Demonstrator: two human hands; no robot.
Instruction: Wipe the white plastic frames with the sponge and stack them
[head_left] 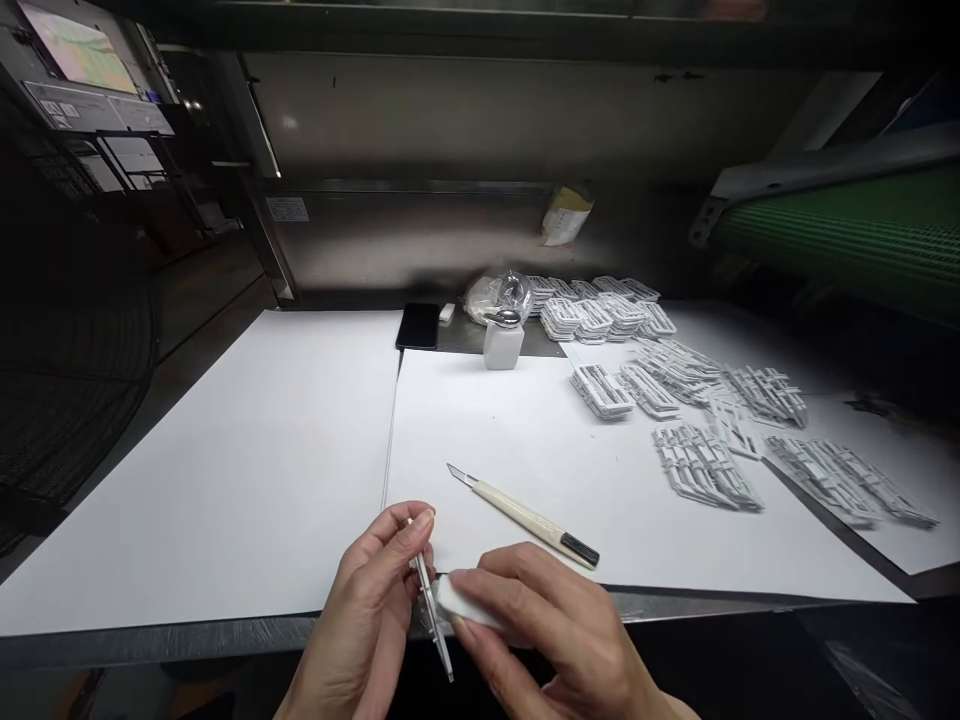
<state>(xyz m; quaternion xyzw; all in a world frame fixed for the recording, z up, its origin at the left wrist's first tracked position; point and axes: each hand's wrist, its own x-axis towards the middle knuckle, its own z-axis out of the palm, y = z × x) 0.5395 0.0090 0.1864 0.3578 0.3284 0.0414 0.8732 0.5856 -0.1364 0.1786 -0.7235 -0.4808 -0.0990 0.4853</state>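
Between the thumb and fingers of my left hand (375, 590) is a thin white plastic frame (433, 620), held edge-on at the table's front edge. My right hand (551, 625) pinches a folded white wipe (469, 605) close beside that frame; whether the two touch I cannot tell. Just beyond my hands a craft knife (525, 512) lies on the white paper, its blade pointing to the far left and its dark end toward the near right.
White paper sheets (300, 450) cover the table. Stacks of white plastic frames (705, 465) stand at the right and back. A white dispenser bottle (503, 343), a clear plastic bag (499, 292) and a black phone (418, 326) are at the back. A green roller (847, 230) overhangs the right.
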